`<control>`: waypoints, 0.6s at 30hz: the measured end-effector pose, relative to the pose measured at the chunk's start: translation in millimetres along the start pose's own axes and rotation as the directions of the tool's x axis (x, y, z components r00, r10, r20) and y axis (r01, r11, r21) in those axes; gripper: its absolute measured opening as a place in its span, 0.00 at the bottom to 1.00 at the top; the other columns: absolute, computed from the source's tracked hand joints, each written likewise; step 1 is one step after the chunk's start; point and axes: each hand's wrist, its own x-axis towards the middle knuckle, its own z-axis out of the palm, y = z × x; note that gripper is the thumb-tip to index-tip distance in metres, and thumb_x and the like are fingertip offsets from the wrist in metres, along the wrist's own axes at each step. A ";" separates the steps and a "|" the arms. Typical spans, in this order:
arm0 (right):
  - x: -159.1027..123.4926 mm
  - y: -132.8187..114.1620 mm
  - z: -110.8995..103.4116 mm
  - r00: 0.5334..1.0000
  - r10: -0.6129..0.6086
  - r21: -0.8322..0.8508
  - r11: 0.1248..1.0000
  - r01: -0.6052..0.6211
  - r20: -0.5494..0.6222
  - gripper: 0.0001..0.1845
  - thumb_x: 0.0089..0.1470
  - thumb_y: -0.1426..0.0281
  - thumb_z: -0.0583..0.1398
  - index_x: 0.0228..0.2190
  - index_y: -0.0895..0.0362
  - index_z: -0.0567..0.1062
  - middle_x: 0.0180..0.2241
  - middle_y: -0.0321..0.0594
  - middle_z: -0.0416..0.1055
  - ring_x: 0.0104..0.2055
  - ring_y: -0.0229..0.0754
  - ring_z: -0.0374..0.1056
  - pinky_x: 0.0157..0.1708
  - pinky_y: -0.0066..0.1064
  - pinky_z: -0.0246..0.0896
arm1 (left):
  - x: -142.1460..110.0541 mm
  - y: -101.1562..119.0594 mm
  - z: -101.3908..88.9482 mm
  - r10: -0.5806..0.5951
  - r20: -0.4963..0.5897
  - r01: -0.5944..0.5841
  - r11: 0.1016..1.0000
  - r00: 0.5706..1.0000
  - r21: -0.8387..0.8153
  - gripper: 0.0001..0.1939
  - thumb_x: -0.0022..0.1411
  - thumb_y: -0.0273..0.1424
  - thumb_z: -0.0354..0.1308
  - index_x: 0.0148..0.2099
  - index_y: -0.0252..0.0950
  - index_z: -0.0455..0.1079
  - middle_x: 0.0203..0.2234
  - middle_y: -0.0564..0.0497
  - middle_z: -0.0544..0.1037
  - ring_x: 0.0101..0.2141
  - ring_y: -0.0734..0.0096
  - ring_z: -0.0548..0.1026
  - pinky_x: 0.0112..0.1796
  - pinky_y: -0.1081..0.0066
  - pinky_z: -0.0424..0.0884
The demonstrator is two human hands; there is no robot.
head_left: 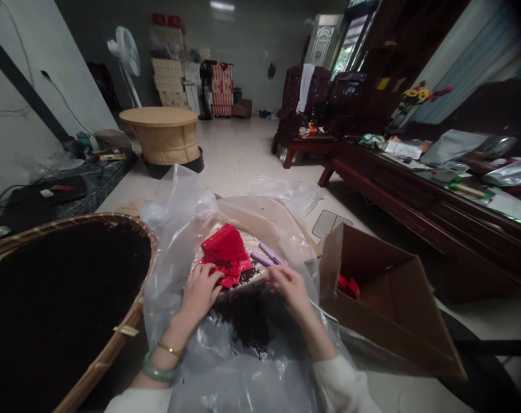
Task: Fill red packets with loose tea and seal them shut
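Note:
My left hand rests at the near edge of a fanned pile of red packets, its fingers bent onto the lowest ones. My right hand is slightly blurred, thumb and fingers drawn together; anything between them is too small to make out. Just beyond it lies a lilac two-armed tool, like a small hair straightener, its arms apart. Dark dry leaves, like loose tea, are heaped on the clear plastic sheet below my hands, with some scattered on the packets.
A wide woven tray full of dark leaves stands at left. To the right, an open cardboard box holds a few red packets. Beyond are a round wooden-topped stand, a white fan and a long dark wooden table.

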 end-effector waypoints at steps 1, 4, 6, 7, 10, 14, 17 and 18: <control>4.2 0.6 17.4 0.982 -0.058 -0.192 0.977 0.093 0.179 0.12 0.52 0.61 0.65 0.35 0.56 0.80 0.33 0.42 0.76 0.34 0.43 0.72 0.33 0.33 0.69 | -0.7 -2.1 1.6 0.008 -0.025 -0.008 1.000 1.000 -0.003 0.10 0.58 0.25 0.61 0.44 0.39 0.76 0.46 0.44 0.74 0.48 0.53 0.69 0.47 0.56 0.70; 20.6 4.6 52.8 0.825 -0.112 -0.571 0.670 0.474 0.554 0.16 0.55 0.69 0.64 0.46 0.56 0.78 0.47 0.47 0.74 0.51 0.49 0.67 0.54 0.42 0.61 | -3.7 -8.7 8.2 0.039 -0.098 -0.044 0.998 0.994 -0.041 0.07 0.62 0.27 0.57 0.39 0.38 0.77 0.43 0.44 0.76 0.45 0.54 0.71 0.46 0.56 0.70; 31.0 8.6 63.0 0.766 -0.049 -0.658 0.477 0.582 0.641 0.16 0.56 0.71 0.63 0.48 0.58 0.77 0.49 0.50 0.73 0.53 0.50 0.65 0.56 0.42 0.57 | -3.0 -12.5 9.4 0.055 -0.133 -0.071 0.991 0.990 -0.114 0.07 0.62 0.29 0.57 0.38 0.38 0.76 0.43 0.43 0.76 0.46 0.54 0.71 0.48 0.55 0.70; 35.3 10.4 65.0 0.754 -0.020 -0.674 0.434 0.598 0.657 0.15 0.57 0.70 0.63 0.47 0.58 0.78 0.48 0.49 0.73 0.52 0.49 0.65 0.55 0.41 0.58 | -0.1 -14.6 8.0 0.043 -0.142 -0.066 0.984 0.989 -0.163 0.07 0.62 0.29 0.56 0.40 0.37 0.76 0.44 0.43 0.76 0.46 0.55 0.72 0.49 0.55 0.70; 46.0 12.2 65.8 0.804 0.019 -0.712 0.478 0.515 0.594 0.10 0.60 0.64 0.61 0.37 0.57 0.80 0.40 0.46 0.75 0.45 0.44 0.69 0.50 0.34 0.60 | 24.7 -23.0 -3.3 -0.166 -0.045 0.148 0.951 0.985 -0.270 0.15 0.64 0.31 0.53 0.51 0.35 0.71 0.50 0.42 0.74 0.53 0.57 0.71 0.55 0.58 0.66; 72.3 7.4 71.7 0.942 0.021 -0.801 0.534 0.272 0.335 0.17 0.66 0.63 0.53 0.42 0.59 0.78 0.43 0.48 0.75 0.47 0.45 0.69 0.50 0.33 0.59 | 86.9 -40.2 -15.8 -0.467 0.141 0.487 0.848 0.873 -0.209 0.24 0.68 0.34 0.46 0.59 0.22 0.62 0.52 0.29 0.72 0.53 0.49 0.72 0.52 0.57 0.68; 101.1 6.0 85.1 0.960 0.061 -0.833 0.513 0.205 0.274 0.19 0.65 0.64 0.52 0.51 0.60 0.72 0.48 0.50 0.74 0.50 0.47 0.69 0.50 0.35 0.61 | 124.3 -50.6 -13.1 -0.528 0.244 0.572 0.803 0.813 -0.167 0.25 0.65 0.39 0.52 0.56 0.23 0.66 0.46 0.29 0.76 0.46 0.46 0.77 0.43 0.59 0.73; 109.3 6.6 90.2 0.961 0.076 -0.840 0.508 0.192 0.266 0.18 0.64 0.65 0.53 0.51 0.60 0.72 0.48 0.50 0.74 0.50 0.48 0.70 0.49 0.35 0.61 | 131.4 -52.7 -11.0 -0.527 0.270 0.577 0.802 0.806 -0.156 0.25 0.62 0.39 0.56 0.54 0.25 0.68 0.44 0.31 0.77 0.44 0.47 0.77 0.42 0.61 0.73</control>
